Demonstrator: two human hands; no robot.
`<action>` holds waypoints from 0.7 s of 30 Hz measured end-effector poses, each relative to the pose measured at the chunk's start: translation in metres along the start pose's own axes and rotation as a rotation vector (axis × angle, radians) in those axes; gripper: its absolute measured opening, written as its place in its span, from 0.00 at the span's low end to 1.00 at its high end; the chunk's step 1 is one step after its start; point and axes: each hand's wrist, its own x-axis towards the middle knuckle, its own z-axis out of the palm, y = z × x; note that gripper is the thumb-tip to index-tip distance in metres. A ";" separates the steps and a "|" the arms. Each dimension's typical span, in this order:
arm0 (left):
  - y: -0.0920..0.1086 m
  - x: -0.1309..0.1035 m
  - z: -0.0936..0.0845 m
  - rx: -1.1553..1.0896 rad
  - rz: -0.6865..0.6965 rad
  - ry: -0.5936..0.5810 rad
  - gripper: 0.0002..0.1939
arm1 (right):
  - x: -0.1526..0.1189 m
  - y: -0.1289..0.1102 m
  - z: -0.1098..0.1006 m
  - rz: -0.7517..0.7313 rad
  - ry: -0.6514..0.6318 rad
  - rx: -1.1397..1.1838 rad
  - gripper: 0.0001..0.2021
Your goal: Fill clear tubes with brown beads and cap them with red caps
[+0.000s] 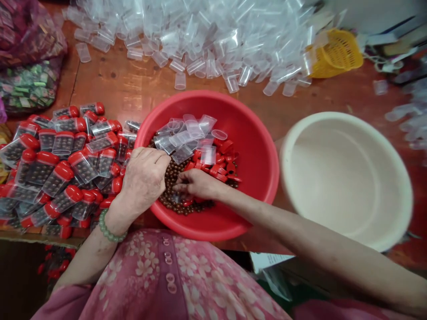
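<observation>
In the head view, the fingers (180, 181) of the right hand (195, 183) are bunched narrowly together, with their tips lowered among the small brown balls (173, 173); whether anything is pinched between them cannot be told. The fingers of the left hand (143, 180) are curled inward and mostly hidden behind its back, so what is held there cannot be told either. The left hand is placed over the left edge of the red bowl (255, 171), and a bracelet of green beads (108, 227) is worn on its wrist.

The brown balls are spread over the left and near part of the bowl's floor. Beyond the right hand, red caps (223, 161) are heaped near the middle, and behind them clear containers (183, 138) are piled loosely, partly over the balls.

To the left of the bowl, filled containers (83, 166) with red tops are stacked at many angles on the wooden table (110, 71). To the right, a white basin (336, 178) is set just beside the bowl. Along the far side, a large heap of clear tubes (200, 40) is spread, with a yellow basket (345, 53) tipped at its right end. Green packets (30, 84) are seen at far left.
</observation>
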 end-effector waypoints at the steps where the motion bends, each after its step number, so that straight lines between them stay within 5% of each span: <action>1: 0.000 0.000 0.000 -0.001 -0.003 -0.004 0.12 | 0.002 0.002 0.001 0.018 -0.062 0.084 0.10; 8: 0.001 -0.002 -0.007 -0.106 0.034 -0.031 0.13 | 0.011 0.007 0.002 0.029 -0.355 0.522 0.13; 12: 0.002 -0.006 -0.029 -0.288 0.158 -0.246 0.12 | 0.015 0.007 -0.004 -0.015 -0.385 0.640 0.13; 15: 0.005 -0.009 -0.037 -0.306 0.192 -0.389 0.21 | 0.015 0.004 -0.006 -0.103 -0.375 0.784 0.13; 21: 0.008 -0.006 -0.023 -0.323 0.101 -0.296 0.12 | 0.006 -0.004 -0.004 -0.216 -0.395 0.899 0.17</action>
